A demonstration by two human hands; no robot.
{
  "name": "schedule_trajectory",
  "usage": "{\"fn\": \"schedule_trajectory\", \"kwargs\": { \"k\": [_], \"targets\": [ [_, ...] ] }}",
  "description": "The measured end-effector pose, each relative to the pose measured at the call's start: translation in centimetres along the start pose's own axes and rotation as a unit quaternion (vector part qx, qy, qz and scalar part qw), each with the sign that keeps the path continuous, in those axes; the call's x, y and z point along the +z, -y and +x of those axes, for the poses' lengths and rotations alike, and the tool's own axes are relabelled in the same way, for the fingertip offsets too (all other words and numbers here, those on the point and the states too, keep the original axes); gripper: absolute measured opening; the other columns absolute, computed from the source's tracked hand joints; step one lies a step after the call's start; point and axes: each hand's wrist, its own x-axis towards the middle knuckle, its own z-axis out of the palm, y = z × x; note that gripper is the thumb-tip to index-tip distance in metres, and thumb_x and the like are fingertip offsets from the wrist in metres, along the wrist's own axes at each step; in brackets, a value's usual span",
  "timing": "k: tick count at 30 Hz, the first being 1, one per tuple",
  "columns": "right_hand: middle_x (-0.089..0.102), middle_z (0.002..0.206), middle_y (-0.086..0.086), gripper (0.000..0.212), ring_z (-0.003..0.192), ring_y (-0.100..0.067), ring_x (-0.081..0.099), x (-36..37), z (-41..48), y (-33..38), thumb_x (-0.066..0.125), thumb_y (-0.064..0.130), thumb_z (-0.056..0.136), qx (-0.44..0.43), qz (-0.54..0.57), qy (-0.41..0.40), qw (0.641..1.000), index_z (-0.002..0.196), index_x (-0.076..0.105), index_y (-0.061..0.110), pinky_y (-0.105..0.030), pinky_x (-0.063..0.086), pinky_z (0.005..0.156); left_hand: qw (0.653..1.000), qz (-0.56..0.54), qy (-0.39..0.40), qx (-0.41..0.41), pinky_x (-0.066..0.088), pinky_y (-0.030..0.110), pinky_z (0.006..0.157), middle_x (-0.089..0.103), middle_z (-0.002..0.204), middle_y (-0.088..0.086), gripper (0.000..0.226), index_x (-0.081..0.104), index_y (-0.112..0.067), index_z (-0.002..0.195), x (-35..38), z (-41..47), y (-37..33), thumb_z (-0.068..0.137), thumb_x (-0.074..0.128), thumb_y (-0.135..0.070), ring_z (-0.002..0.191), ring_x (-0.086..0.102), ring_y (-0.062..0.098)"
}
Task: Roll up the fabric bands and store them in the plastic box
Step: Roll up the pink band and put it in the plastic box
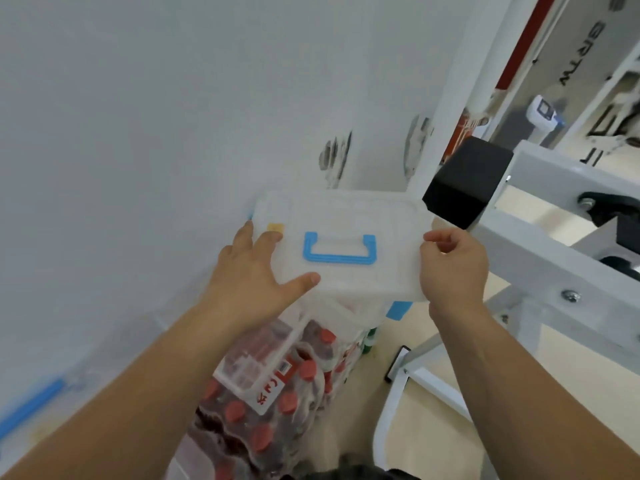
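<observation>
Both hands have the box [346, 244], lid on, above packs of bottles [263, 403]. The left hand [252, 271] lies on the lid with fingers apart, and the right hand [453, 268] is clamped on its edge. No bands are in view. The box is likely being fetched and next needs setting down and opening.

1 head-worn camera looks steeply down at close range.
</observation>
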Motion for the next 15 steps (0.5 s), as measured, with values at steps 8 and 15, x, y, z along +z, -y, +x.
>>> {"fn": "schedule_trajectory", "kwargs": {
  "k": [8, 15],
  "targets": [
    [0.064, 0.097, 0.008, 0.022, 0.088, -0.015, 0.065, 0.2, -2.1, -1.8, 0.072, 0.024, 0.082, 0.048, 0.011, 0.016, 0.999, 0.089, 0.058, 0.039, -0.037, 0.056, 0.074, 0.996, 0.066, 0.035, 0.048, 0.023, 0.048, 0.121, 0.007, 0.169, -0.005, 0.151, 0.021, -0.043, 0.157, -0.8, 4.6, 2.3, 0.023, 0.052, -0.105, 0.151, 0.016, 0.030],
    [0.064, 0.093, 0.012, 0.024, 0.088, -0.007, 0.063, 0.5, -3.7, -2.6, 0.079, 0.025, 0.077, 0.059, -0.001, 0.005, 0.998, 0.090, 0.062, 0.035, -0.040, 0.058, 0.081, 0.986, 0.122, 0.046, 0.102, 0.024, 0.046, 0.122, 0.018, 0.168, -0.003, 0.136, 0.033, -0.042, 0.153, -1.4, 7.4, 3.1, 0.032, 0.053, -0.101, 0.149, 0.021, 0.028]
  ]
}}
